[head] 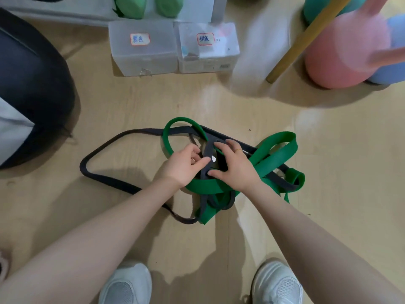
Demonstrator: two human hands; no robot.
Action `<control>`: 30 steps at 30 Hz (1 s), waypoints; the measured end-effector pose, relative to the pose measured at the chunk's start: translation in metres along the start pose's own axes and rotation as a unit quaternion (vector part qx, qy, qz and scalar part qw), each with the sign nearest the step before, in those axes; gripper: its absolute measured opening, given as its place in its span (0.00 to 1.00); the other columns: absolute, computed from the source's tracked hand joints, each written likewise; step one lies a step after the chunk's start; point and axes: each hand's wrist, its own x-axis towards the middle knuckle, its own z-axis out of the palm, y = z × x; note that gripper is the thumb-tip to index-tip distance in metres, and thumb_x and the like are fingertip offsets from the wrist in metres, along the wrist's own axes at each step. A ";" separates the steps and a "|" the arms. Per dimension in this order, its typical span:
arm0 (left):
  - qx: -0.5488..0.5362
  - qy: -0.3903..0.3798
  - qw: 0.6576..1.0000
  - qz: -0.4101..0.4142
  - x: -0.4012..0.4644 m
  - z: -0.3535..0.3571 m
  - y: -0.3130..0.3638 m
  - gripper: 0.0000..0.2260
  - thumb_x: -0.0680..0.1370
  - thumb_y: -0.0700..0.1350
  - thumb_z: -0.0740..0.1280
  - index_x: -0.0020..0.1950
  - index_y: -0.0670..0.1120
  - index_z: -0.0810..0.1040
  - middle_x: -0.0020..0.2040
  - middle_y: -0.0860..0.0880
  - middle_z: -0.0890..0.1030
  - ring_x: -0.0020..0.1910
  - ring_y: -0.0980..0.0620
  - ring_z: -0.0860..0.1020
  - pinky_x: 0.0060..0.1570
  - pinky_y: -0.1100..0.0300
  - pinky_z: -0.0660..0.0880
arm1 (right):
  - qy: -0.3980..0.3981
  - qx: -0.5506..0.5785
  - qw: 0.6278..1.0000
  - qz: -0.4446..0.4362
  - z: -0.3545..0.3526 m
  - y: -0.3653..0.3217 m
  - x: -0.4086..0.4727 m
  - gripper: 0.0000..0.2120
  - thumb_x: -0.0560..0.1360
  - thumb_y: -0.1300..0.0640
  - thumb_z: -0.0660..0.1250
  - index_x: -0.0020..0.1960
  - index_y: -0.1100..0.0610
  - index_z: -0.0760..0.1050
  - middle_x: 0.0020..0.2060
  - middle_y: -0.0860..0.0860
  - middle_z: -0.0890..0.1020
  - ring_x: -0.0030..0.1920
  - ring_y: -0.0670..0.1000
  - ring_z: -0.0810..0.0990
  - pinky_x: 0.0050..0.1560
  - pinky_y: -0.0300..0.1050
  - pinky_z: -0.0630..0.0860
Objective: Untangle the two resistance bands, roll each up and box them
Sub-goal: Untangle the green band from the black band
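A black resistance band (103, 148) and a wider green resistance band (276, 148) lie knotted together on the wooden floor. The black one loops far out to the left; the green one bunches to the right. My left hand (183, 164) and my right hand (233, 165) meet over the middle of the tangle, both pinching the same black strand where it crosses the green. Two translucent plastic boxes stand at the back: the left box (143, 49) and the right box (207, 48), each with a red-framed label.
A large dark ball (32, 88) fills the left side. A pink kettlebell-like weight (344, 55), a blue one behind it and a wooden pole (306, 38) stand at the back right. Green rollers sit behind the boxes. My white shoes (127, 284) are at the bottom.
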 end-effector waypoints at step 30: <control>-0.617 0.148 0.766 -0.105 -0.061 -0.080 0.006 0.06 0.81 0.36 0.56 0.52 0.42 0.72 0.42 0.46 0.73 0.40 0.53 0.71 0.48 0.59 0.73 | 0.193 0.684 0.703 0.026 -0.098 0.014 -0.053 0.19 0.41 0.52 0.75 0.28 0.54 0.72 0.27 0.50 0.74 0.32 0.50 0.72 0.39 0.40 0.71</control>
